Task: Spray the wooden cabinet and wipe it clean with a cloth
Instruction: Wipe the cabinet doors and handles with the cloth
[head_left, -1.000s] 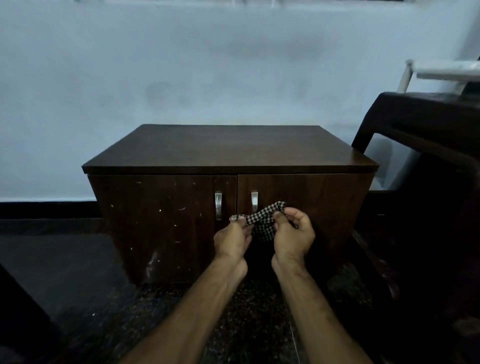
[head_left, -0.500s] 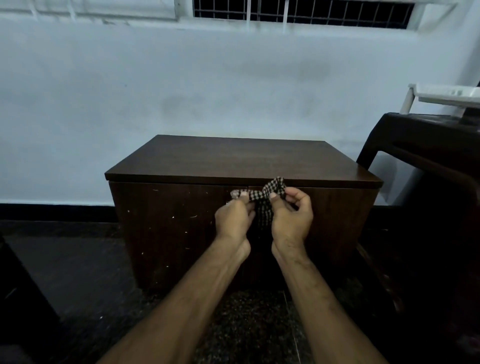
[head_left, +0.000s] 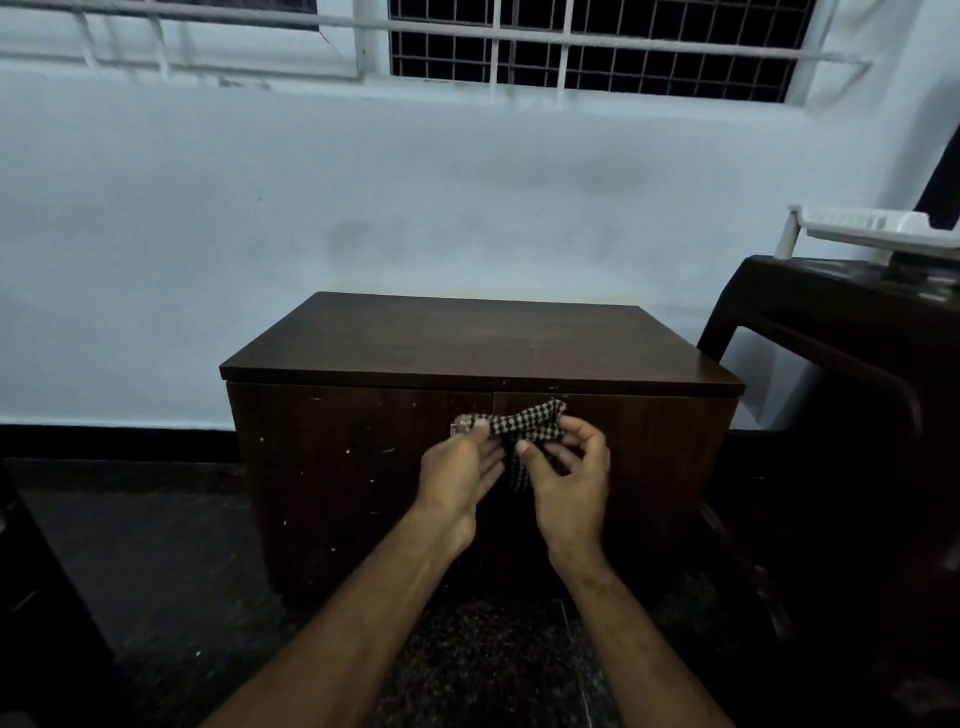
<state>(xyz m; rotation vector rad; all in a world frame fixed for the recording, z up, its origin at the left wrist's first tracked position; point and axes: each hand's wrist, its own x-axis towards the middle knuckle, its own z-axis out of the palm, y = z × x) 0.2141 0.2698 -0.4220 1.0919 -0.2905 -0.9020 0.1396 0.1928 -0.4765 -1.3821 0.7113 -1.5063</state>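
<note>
A low dark wooden cabinet (head_left: 467, 343) with two front doors stands against the pale wall. In front of its doors I hold a small black-and-white checked cloth (head_left: 524, 426), bunched and stretched between both hands. My left hand (head_left: 460, 475) pinches its left end. My right hand (head_left: 569, 480) grips the right part with thumb and fingers. The hands and cloth cover most of the door handles. No spray bottle is visible.
A dark brown plastic chair (head_left: 852, 364) stands close to the cabinet's right side, with a white object (head_left: 872, 231) above it. A barred window (head_left: 597, 47) runs along the top of the wall. The floor (head_left: 156, 545) is dark stone. A dark shape sits at the lower left edge.
The view has tilted upward, bringing the window into sight. Both hands stay on the cloth before the doors, and the right hand's fingers have loosened and spread the cloth wider.
</note>
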